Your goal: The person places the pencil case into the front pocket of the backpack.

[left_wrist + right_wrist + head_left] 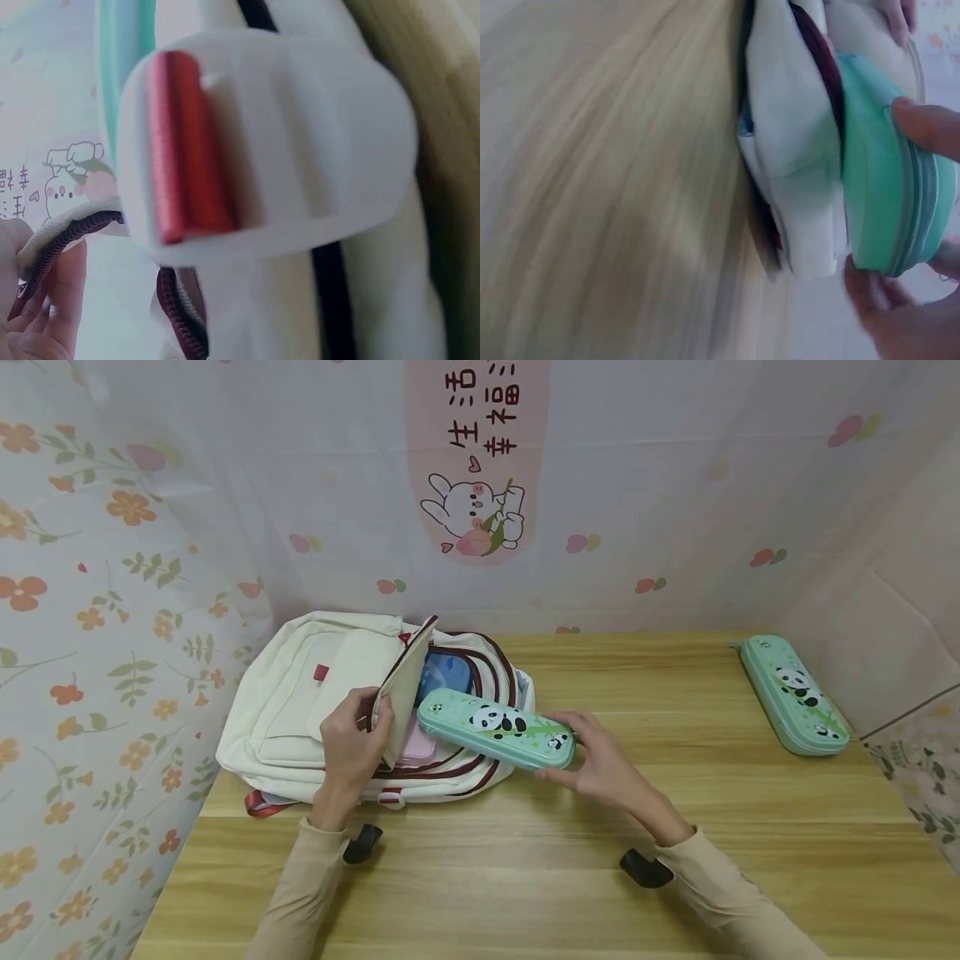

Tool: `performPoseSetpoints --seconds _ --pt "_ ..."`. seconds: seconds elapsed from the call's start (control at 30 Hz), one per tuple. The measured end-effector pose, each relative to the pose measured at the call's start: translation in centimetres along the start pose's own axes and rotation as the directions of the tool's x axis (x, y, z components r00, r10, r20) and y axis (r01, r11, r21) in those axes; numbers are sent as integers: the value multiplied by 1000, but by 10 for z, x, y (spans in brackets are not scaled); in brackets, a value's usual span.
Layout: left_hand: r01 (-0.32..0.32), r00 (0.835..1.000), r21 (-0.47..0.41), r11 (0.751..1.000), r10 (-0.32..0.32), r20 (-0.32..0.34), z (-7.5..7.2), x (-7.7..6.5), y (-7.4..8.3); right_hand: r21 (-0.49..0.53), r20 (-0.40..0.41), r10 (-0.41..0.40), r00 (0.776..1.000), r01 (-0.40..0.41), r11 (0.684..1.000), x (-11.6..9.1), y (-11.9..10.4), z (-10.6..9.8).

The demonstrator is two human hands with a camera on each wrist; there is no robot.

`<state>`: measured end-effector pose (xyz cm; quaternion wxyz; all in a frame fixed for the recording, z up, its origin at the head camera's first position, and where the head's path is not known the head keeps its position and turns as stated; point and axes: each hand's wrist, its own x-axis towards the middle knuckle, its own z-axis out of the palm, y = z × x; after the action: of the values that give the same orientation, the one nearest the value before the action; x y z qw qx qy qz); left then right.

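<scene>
A cream backpack [300, 693] with dark red zip edging lies flat on the table. My left hand [352, 735] pinches the edge of its front panel and holds it raised; in the left wrist view the fingers [64, 292] curl round the zipped edge. My right hand [600, 760] grips the right end of a mint green pencil case [495, 729] printed with pandas, thumb on one side and fingers on the other. The case's left end reaches over the opening. Inside the backpack show a blue item [444, 677] and a pink item [417, 745], partly hidden.
A second mint panda pencil case [795, 695] lies at the right on the wooden table [675, 827]. Flowered cloth [97, 610] hangs along the left side, and a printed cloth [637, 493] hangs behind. A white buckle [300, 142] fills much of the left wrist view.
</scene>
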<state>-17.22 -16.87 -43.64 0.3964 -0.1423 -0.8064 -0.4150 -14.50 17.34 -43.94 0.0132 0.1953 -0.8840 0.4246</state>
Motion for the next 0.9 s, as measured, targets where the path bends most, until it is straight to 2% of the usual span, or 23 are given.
performPoseSetpoints --seconds 0.3,0.7,0.9 --pt "3 1000 -4 1000 -3 -7 -3 9 7 64 -73 35 997 -31 997 12 2 5" --pt "17 999 -30 999 -18 -37 -3 19 20 220 -58 21 998 -8 975 27 -1 21" --pt "38 999 -43 998 -39 -21 -1 19 23 214 -40 -3 999 11 977 35 -6 24"
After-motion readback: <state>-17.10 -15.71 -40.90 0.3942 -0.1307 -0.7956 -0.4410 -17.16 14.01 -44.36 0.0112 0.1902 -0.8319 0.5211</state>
